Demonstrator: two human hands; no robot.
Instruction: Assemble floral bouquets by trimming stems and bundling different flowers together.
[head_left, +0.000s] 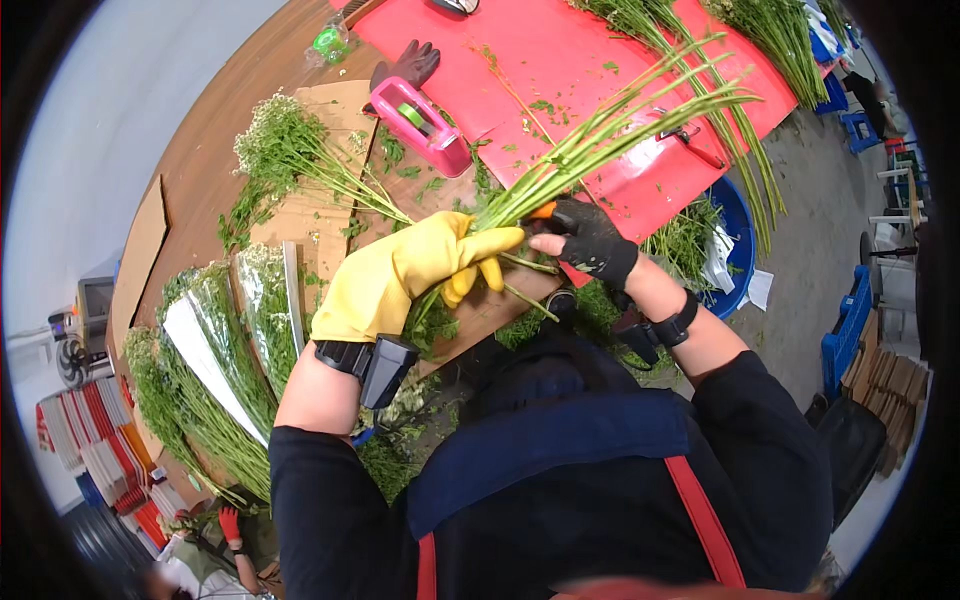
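Note:
My left hand (431, 259), in a yellow rubber glove, grips a bundle of green flower stems (592, 154); the stems reach up and right over the red sheet, and a few poke out below the glove. Close beside it, my right hand (592, 241) wears a black fingerless glove and is closed on an orange-handled tool (541, 212), its working end hidden by hand and stems. White-flowered stems (281, 142) lie on cardboard to the upper left. Above the bundle stand a pink tape dispenser (421, 124) and a dark work glove (412, 64).
Wrapped flower bunches (225, 330) lie at the left of the brown table (202, 120). More stems hang over the right edge of the red sheet (525, 45). A blue tub (739, 247) with cuttings stands below that edge. A co-worker with a red glove (229, 523) is at lower left.

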